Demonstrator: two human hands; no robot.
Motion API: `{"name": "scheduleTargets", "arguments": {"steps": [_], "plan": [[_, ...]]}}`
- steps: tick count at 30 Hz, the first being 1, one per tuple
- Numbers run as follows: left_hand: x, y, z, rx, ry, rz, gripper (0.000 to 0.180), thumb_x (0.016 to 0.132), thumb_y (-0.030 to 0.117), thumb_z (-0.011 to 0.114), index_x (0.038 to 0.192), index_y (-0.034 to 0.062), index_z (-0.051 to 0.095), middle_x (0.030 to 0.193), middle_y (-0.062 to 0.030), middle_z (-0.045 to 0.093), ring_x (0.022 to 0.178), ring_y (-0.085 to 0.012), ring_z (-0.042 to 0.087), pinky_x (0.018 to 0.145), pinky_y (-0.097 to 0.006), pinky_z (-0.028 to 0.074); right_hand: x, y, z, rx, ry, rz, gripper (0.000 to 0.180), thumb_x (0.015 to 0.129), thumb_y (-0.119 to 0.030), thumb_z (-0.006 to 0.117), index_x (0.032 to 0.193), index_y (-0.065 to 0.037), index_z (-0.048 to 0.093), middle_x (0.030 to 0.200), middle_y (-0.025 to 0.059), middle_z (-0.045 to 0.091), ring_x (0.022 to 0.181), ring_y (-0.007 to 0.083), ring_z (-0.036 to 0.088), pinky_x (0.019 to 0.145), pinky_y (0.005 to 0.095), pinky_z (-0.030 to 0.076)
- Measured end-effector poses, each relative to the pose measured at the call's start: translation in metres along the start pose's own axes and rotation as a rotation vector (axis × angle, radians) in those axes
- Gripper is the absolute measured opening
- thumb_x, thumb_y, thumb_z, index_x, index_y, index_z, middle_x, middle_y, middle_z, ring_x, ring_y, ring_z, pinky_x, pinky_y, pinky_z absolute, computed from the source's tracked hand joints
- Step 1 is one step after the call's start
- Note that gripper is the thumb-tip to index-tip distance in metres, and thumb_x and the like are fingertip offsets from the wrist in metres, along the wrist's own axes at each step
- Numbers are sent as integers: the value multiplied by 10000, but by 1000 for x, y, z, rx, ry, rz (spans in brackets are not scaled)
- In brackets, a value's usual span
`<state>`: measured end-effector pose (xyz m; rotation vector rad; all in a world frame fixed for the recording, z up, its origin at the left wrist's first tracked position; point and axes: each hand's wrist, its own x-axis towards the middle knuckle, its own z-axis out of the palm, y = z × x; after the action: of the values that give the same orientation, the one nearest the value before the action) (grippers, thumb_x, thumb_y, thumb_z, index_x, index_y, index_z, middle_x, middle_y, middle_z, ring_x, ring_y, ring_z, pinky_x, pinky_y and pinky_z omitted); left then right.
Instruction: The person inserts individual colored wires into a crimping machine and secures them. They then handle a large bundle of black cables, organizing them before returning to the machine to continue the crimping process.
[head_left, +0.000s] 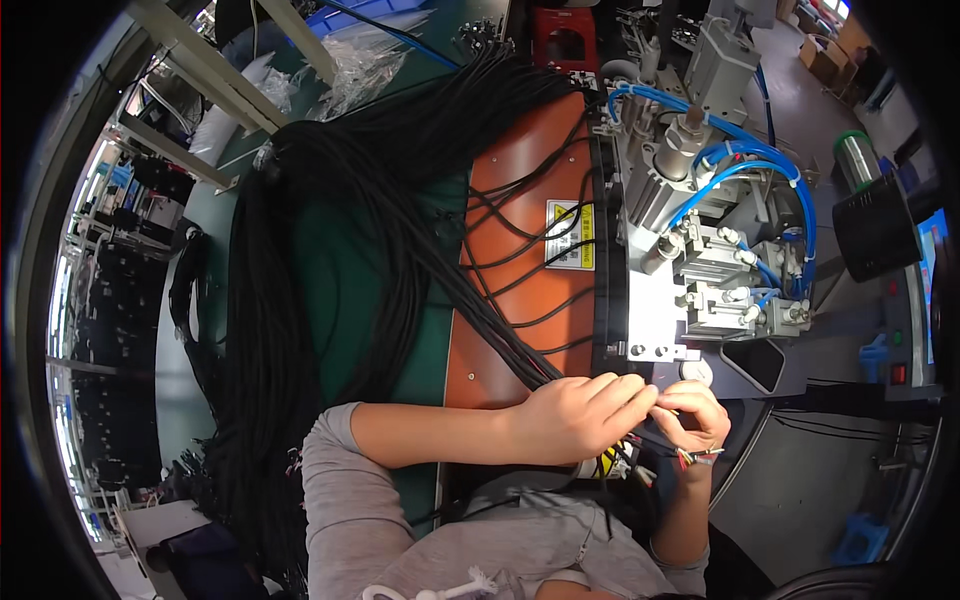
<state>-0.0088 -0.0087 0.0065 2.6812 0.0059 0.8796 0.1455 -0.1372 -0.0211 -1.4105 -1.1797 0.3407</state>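
My left hand (pixel 580 412) and my right hand (pixel 697 412) meet fingertip to fingertip just below a metal press machine (pixel 690 240). Both pinch the end of a black cable (pixel 520 355) whose stripped coloured wires (pixel 690 458) stick out under my right palm. The cable comes from a big bundle of black cables (pixel 300 280) draped over the green bench at my left and across an orange plate (pixel 520 300).
The machine carries blue air hoses (pixel 745 165) and silver cylinders. A yellow warning label (pixel 570 235) sits on the orange plate. A black box (pixel 875 230) and a control panel with red button (pixel 897 373) stand right. Clear plastic bags (pixel 360 65) lie far back.
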Motion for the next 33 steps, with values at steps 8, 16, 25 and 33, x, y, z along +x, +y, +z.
{"name": "scheduleTargets", "arguments": {"steps": [8,16,25,33], "plan": [[-1,-3,-6,-190,-20,-52,310,711,105,660,995,-13,622,837,-62,646,696,-190,654,543,-280,510,-3,-14,21,541,218,181,238,643,108,723,855,31,647,815,123,628,708,177,590,628,275,475],[8,-7,-4,-244,20,-57,230,680,126,665,884,38,601,748,-62,549,626,-210,584,494,-309,435,13,-20,26,143,82,8,129,746,15,691,874,28,709,836,101,642,771,185,599,709,281,492],[7,-4,-2,-180,10,-87,159,739,92,687,847,15,599,687,-50,460,537,-170,524,437,-294,408,8,-21,28,547,204,222,101,752,74,706,827,46,645,868,139,642,724,182,645,651,284,532],[6,-6,-2,-188,-45,-104,219,712,47,636,929,13,623,770,-44,533,594,-151,567,457,-270,440,10,-22,5,288,72,318,150,700,4,771,800,12,659,807,96,651,712,161,616,645,253,481]]}}
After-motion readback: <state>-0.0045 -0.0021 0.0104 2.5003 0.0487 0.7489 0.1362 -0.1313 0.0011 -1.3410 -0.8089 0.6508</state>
